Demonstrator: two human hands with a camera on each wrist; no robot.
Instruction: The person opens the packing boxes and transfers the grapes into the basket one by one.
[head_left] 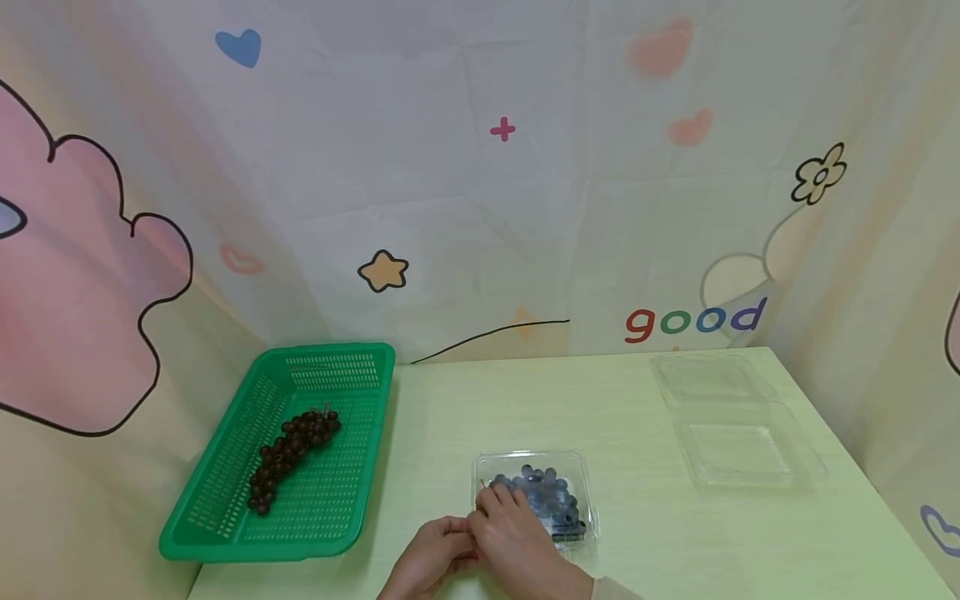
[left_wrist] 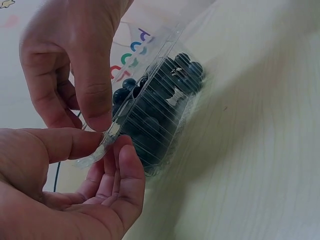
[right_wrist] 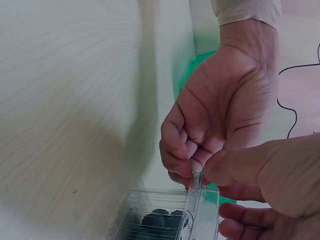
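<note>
Pale table (head_left: 465, 408), both hands (head_left: 435, 554) (head_left: 517, 542) on clear box (head_left: 587, 492)

The basket (head_left: 330, 487) is green, the boxed grapes (head_left: 552, 500) dark blue.

Booth-like space: table (head_left: 630, 550), cartoon-printed cloth (head_left: 450, 183)

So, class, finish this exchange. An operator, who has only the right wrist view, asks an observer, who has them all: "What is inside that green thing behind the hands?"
Observer: The head view shows that the green basket holds a bunch of dark grapes.
Operator: Is there anything to the right of the clear box?
Observer: Yes, an open clear container.
</note>
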